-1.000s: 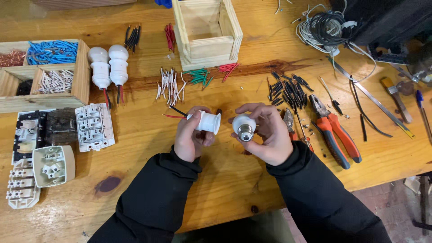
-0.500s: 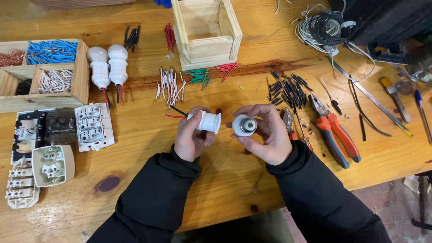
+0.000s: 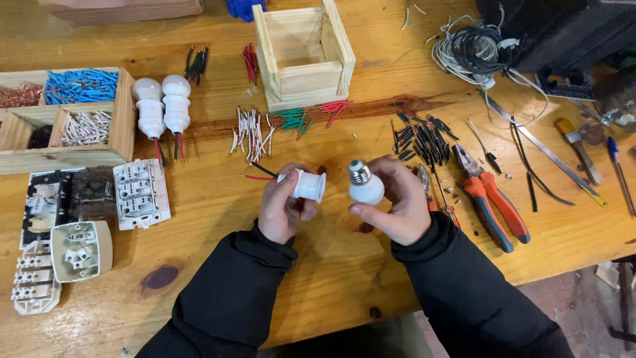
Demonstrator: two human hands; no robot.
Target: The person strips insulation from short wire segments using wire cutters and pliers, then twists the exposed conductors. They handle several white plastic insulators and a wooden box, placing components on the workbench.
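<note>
My left hand (image 3: 281, 209) grips a white lamp socket (image 3: 307, 186) whose open end faces right; red and black wires (image 3: 260, 174) trail from its left end. My right hand (image 3: 392, 202) holds a small white light bulb (image 3: 364, 187) with its metal screw base pointing up and slightly left. A small gap separates bulb and socket above the wooden workbench (image 3: 212, 238). Both arms wear black sleeves.
Two bulbs in sockets (image 3: 163, 106) lie at upper left beside a wooden tray of wire pieces (image 3: 73, 113). White switch parts (image 3: 86, 219) sit at the left. An open wooden box (image 3: 303, 53), cut wire bundles (image 3: 255, 129), orange-handled pliers (image 3: 490, 202) and hand tools (image 3: 576, 149) lie behind and right.
The bulb has been turned in my right hand, so its screw base now points up. Both hands stayed in place over the bench.
</note>
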